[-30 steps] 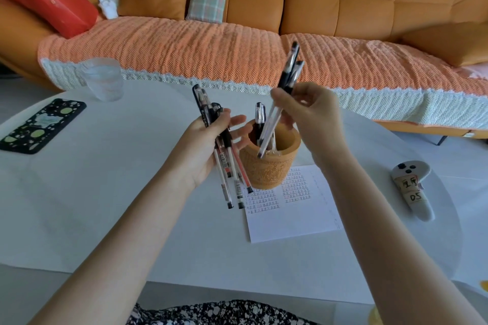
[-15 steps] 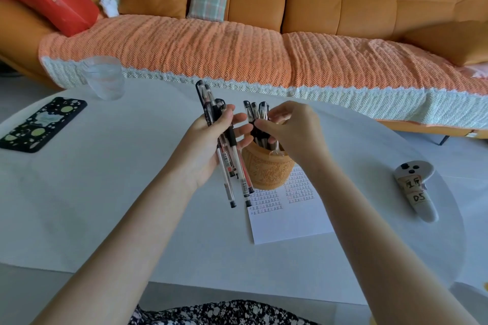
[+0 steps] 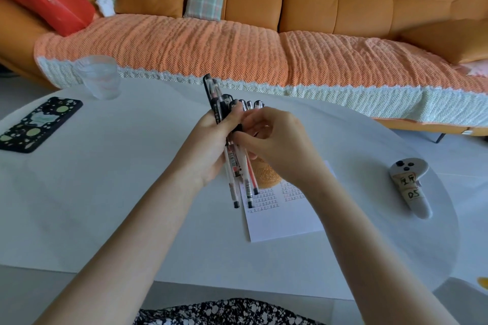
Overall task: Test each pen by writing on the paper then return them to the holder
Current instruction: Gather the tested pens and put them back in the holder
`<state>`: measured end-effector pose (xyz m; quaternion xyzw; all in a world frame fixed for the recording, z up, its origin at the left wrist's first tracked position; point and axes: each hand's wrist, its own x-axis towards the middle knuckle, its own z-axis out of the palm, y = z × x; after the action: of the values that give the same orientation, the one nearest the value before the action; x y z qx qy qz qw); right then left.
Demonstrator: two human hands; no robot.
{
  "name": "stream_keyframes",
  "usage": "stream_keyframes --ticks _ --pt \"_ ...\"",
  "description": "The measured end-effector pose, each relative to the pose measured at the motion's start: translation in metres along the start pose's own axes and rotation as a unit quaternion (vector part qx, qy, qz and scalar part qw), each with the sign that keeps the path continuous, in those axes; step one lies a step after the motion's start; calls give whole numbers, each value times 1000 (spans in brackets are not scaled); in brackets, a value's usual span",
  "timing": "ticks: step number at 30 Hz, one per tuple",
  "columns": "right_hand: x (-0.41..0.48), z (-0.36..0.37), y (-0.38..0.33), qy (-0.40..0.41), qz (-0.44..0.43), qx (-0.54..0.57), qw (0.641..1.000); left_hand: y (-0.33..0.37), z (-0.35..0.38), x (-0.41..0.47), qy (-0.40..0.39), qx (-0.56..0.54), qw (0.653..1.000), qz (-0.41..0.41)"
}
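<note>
Pens (image 3: 239, 166) are sitting clamped in your left hand (image 3: 208, 148); your right hand (image 3: 274, 145) is pinching one, probably for returning to the holder (image 3: 268, 175).

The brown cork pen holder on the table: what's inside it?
Black pen caps poke up behind the right hand, which covers the brown cork pen holder mouth, so the inside is hidden.

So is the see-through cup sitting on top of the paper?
No, the clear cup stands far off at the table's back left edge, near the phone, while the paper lies by the hands.
</note>
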<state>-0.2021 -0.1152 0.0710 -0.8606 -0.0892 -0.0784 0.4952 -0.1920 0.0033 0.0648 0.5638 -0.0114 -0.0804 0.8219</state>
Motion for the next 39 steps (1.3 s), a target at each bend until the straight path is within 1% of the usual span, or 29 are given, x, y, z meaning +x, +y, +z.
stream_keyframes --ticks 2,4,6,8,11,14,16,18,22,24,26,27,29,30,32,33,36,39 --pt "2 -1 0 0 3 -24 1000 -1 0 0 6 10 1000 2" --pt "3 -3 0 3 10 -25 1000 -1 0 2 8 18 1000 2" --pt "5 -8 1 6 14 5 1000 0 1 3 17 15 1000 10" --pt "9 -16 1 21 9 36 999 3 0 5 30 -12 999 23" --pt "17 -29 -1 81 -17 72 994 7 -6 8 41 -62 997 25" --pt "28 -32 2 163 -36 145 975 2 -10 8 39 -59 997 14" --pt "33 -26 8 175 -32 161 971 -1 -12 7 38 -54 998 9" --pt "35 -17 16 161 -15 130 978 -2 -12 6 36 -51 998 8" --pt "35 -8 29 86 39 -19 995 1 -13 6 24 -51 998 10" --pt "31 -10 29 96 47 -43 993 2 -13 6 16 -49 999 11" --pt "23 -12 22 120 28 0 992 3 -12 5 8 -45 999 11" --pt "18 -13 16 109 16 28 994 3 -12 4 1 -44 999 10" --pt "10 -11 8 40 4 59 997 3 -9 3 -17 -38 999 6" --pt "8 -9 5 8 2 52 999 3 -7 3 -26 -35 999 2" --pt "7 -6 5 -29 3 42 999 2 -3 1 -45 -30 999 -5" --pt "7 -5 6 -39 3 55 998 2 -1 0 -55 -24 998 -6" --pt "6 -8 8 -41 7 88 995 2 3 -1 -70 -9 997 6" --pt "7 -19 8 10 1 99 995 1 2 2 -54 -12 998 25"
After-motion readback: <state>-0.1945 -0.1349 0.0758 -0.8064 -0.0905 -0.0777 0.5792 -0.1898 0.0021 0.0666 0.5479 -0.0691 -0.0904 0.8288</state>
